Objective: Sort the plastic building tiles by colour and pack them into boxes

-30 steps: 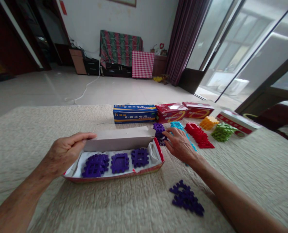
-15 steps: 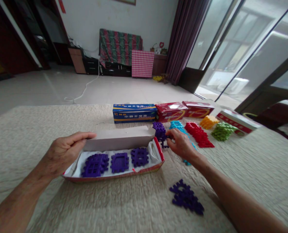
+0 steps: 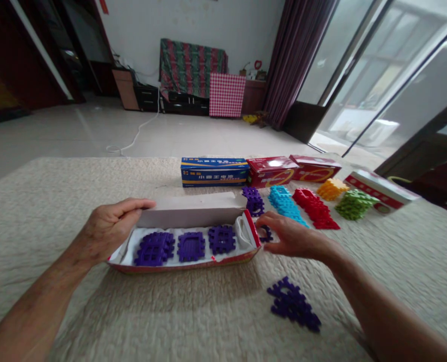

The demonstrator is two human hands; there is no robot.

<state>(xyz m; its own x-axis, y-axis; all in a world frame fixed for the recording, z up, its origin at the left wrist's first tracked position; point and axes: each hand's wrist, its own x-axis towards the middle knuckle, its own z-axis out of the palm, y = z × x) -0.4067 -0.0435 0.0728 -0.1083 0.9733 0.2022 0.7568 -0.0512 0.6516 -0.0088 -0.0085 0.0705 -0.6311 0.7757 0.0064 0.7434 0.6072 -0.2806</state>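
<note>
My left hand (image 3: 112,229) grips the left end of an open cardboard box (image 3: 193,266), thumb and fingers closed at its raised flap. Inside, on a white lining, lie purple plastic interlocking pieces: a stack (image 3: 155,249) at left, one piece (image 3: 191,246) in the middle and another (image 3: 222,239) at right. My right hand (image 3: 289,236) is just off the box's right end, thumb and forefinger apart around a ring-shaped purple piece (image 3: 265,233). Beyond it stands a purple stack (image 3: 252,201). Several purple pieces (image 3: 295,304) lie overlapping nearer me.
Rows of light blue (image 3: 285,205) and red pieces (image 3: 316,207) lie to the right, with yellow (image 3: 332,189) and green stacks (image 3: 355,204) beyond. A blue box (image 3: 214,172), two red boxes (image 3: 272,171) and a white-and-red box (image 3: 381,191) line the far side of the quilted cover (image 3: 163,311).
My right hand has come from the purple stack toward me, and its thumb and forefinger have spread. My left hand stays on the box. The view has shifted slightly.
</note>
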